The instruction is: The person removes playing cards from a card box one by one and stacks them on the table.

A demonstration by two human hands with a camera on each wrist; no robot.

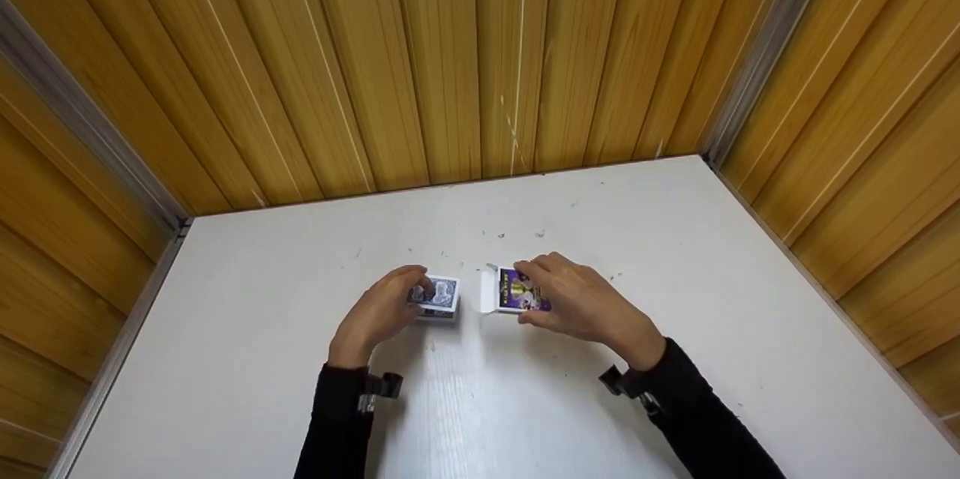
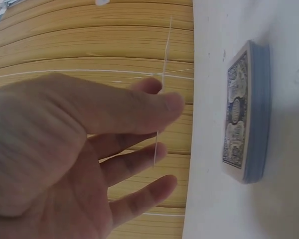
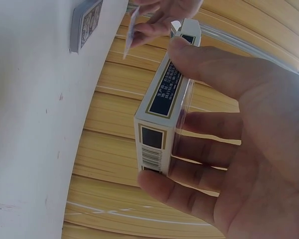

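Observation:
My left hand (image 1: 381, 306) pinches a playing card (image 1: 444, 290) with a blue patterned back between thumb and fingers. Edge-on in the left wrist view, the card (image 2: 166, 50) is one thin line, raised off the table. Below it a squared deck of cards (image 2: 236, 112) lies on the tabletop, its matching back facing up. To the right, my right hand (image 1: 581, 300) grips a card box (image 1: 517, 290) with a purple and gold front, its white end flap open toward the deck. A barcode and dark printed labels show on the box (image 3: 162, 97) in the right wrist view.
Both hands are over a white table (image 1: 225, 359) with small dark scuffs. Yellow wood-look panels (image 1: 442, 74) stand behind it and at both sides, with grey metal posts (image 1: 772, 52) at the corners. A dark strap with a small device (image 1: 381, 385) sits on each wrist.

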